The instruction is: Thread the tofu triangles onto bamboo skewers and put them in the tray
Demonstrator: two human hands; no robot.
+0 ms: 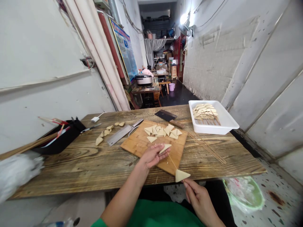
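Observation:
My left hand (155, 155) pinches a pale triangular slice (165, 148), perhaps tofu or dough, above the near part of the wooden cutting board (134, 143). A thin skewer (172, 161) runs from that slice down toward my right hand (198, 196). Just past the table's front edge, my right fingers are closed on the skewer's lower end, right below a second triangular slice (182, 176) threaded on it. Several loose triangular slices (161, 131) lie in a cluster on the far half of the board.
A white tray (227, 123) of skewered slices (205, 111) stands at the back right. Bare skewers (209, 148) lie before it. Two cleavers, one dark (165, 115), one silver (120, 134), flank the board. Small pieces (101, 136) and a black box (59, 138) are left. A person (161, 65) sits far back.

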